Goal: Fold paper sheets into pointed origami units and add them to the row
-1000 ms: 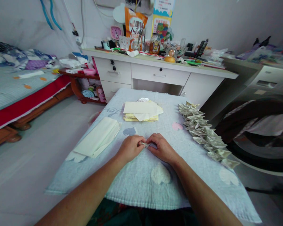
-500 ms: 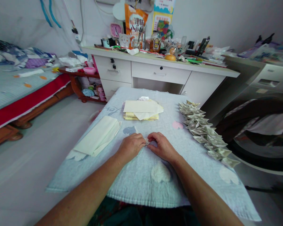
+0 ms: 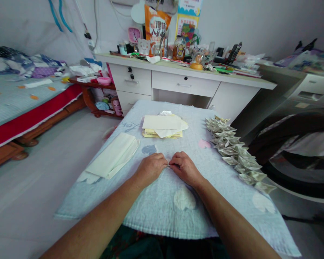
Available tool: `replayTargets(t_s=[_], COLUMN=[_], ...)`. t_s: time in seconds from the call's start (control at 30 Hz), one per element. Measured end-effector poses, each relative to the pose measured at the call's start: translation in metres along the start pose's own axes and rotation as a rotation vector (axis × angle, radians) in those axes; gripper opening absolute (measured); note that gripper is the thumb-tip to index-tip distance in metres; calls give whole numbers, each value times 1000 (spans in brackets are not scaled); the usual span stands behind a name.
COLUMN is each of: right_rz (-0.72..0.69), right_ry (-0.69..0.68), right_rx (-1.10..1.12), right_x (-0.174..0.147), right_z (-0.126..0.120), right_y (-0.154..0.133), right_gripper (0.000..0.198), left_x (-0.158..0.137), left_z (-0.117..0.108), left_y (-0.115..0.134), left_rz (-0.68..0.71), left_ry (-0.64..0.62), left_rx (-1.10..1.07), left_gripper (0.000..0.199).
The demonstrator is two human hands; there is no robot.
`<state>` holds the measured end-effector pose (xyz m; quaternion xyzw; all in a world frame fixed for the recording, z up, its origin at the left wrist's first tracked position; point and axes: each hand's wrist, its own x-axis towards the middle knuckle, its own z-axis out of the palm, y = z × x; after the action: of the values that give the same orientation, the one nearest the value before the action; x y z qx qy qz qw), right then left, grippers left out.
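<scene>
My left hand (image 3: 154, 166) and my right hand (image 3: 184, 165) meet over the middle of the cloth-covered table, fingertips pinched close together. Between them is a small piece of paper (image 3: 168, 164), mostly hidden by the fingers. Beyond the hands lies a stack of pale yellow paper (image 3: 162, 133) with loose sheets on top. To the left rests a folded bundle of off-white paper (image 3: 112, 155). Along the right side, several folded paper pieces with pointed tips (image 3: 233, 149) stand in rows.
The table's cloth (image 3: 156, 212) is light blue with pale patterns. Behind it is a white desk (image 3: 183, 77) crowded with jars, a snack bag and a pink clock. A washing machine (image 3: 310, 97) stands at right, a bed (image 3: 24, 104) at left.
My right hand's fingers have closed down on the small paper, which now shows less. My left hand stays in nearly the same place. The camera view has shifted slightly.
</scene>
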<state>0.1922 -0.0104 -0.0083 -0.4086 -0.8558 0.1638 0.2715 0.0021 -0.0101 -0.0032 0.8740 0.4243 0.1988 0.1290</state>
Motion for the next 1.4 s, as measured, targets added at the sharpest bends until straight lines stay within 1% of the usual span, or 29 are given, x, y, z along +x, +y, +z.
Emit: replayTargets(t_s=[0.13, 0.27, 0.33, 0.53, 0.63, 0.8, 0.93, 1.17, 1.4], right_rz=[8, 37, 43, 83, 118, 95, 102, 224, 304], right_ry=[-11, -31, -41, -52, -21, -29, -58, -102, -62], right_rx=[-41, -93, -105, -69, -30, -23, -57, -135, -103], right_x=[1, 3, 4, 3, 3, 3, 5, 8, 7], right_z=[1, 1, 2, -1, -3, -3, -3, -3, -2], right_y=[0, 0, 1, -1, -3, -1, 1, -7, -4], right_gripper=[12, 12, 12, 9, 14, 10, 9, 10, 10], left_x=[0, 0, 0, 0, -1, -2, -3, 1, 7], left_z=[2, 5, 5, 3, 3, 3, 3, 2, 0], left_y=[0, -1, -1, 0, 0, 0, -2, -1, -2], left_rz=[-47, -118, -129, -81, -87, -120, -116, -155, -180], left_ry=[3, 56, 76, 68, 65, 69, 64, 52, 18], left_rx=[-47, -147, -164, -112, -90, -63, -49, -70, -87], left_gripper=[17, 10, 8, 12, 11, 8, 9, 12, 12])
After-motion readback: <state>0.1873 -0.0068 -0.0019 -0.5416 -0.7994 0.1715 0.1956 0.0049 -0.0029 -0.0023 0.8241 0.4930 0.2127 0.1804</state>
